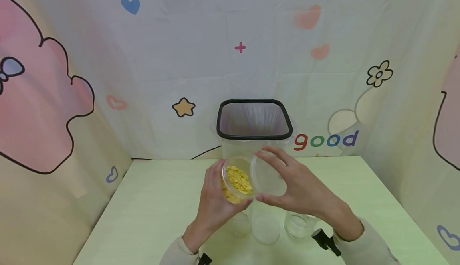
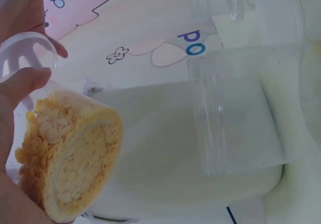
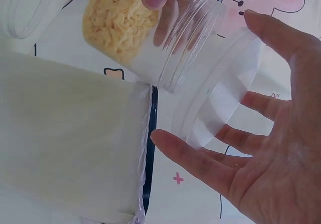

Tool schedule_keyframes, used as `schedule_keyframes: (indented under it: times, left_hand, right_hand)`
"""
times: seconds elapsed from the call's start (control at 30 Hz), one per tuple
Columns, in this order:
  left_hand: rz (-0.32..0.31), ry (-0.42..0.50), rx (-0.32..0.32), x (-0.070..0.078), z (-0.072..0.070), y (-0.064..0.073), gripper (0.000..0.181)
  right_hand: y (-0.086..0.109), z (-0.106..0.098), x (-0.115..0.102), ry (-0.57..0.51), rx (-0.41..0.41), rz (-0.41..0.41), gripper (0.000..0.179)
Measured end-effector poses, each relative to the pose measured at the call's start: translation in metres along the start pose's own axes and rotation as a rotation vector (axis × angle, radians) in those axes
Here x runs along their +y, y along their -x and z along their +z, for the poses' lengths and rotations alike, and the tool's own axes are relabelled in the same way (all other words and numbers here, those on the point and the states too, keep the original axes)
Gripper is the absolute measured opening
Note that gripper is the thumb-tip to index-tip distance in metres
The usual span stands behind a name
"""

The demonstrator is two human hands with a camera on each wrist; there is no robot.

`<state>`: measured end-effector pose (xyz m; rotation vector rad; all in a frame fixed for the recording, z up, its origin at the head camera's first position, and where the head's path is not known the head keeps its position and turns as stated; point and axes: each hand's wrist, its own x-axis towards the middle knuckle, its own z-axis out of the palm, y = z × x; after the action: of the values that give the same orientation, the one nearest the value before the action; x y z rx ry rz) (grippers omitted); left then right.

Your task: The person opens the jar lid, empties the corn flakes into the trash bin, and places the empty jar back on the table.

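Observation:
A clear jar (image 1: 225, 196) partly filled with yellow flakes (image 1: 238, 180) is held in my left hand (image 1: 212, 201) above the table. Its mouth tilts toward the right. My right hand (image 1: 305, 187) grips a translucent round lid (image 1: 267, 177) by its edge, right beside the jar's mouth. In the right wrist view, the lid (image 3: 225, 93) stands at an angle off the jar's threaded rim, with thumb and fingers spread around it. The left wrist view shows the jar's base (image 2: 88, 169) and the flakes through its wall.
Behind the hands stands a lined bin with a black rim (image 1: 255, 137), against a patterned cloth backdrop (image 1: 161, 49). On the pale table (image 1: 151, 217), below the hands, are a clear jar (image 1: 239, 226), a round translucent lid (image 1: 266, 231) and another clear container (image 1: 298, 227).

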<state>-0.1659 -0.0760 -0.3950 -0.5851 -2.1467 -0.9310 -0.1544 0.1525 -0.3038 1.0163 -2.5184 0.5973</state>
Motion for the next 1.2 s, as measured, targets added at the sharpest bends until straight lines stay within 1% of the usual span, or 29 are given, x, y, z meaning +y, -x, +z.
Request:
schedule_keyframes:
  times: [0.27,0.5,0.83,1.1,1.2]
  left_hand:
    - [-0.042,-0.006,0.018,-0.006,-0.009,0.001,0.115]
    - [-0.089,0.003,0.026,-0.014,-0.017,0.004,0.114]
    - [-0.114,-0.005,0.054,-0.025,-0.031,0.005,0.114]
    - [-0.129,-0.022,0.091,-0.037,-0.043,0.008,0.115]
    - [-0.146,-0.034,0.092,-0.041,-0.047,0.01,0.116]
  right_hand:
    - [0.005,0.0,0.003,0.022,-0.001,0.024,0.086]
    - [0.008,0.003,0.004,-0.002,-0.018,0.058,0.084]
    - [0.012,0.021,0.006,-0.019,-0.005,0.014,0.081]
    - [0.014,0.04,-0.002,-0.02,-0.031,-0.014,0.081]
    - [0.014,0.047,-0.007,-0.014,-0.039,-0.031,0.08]
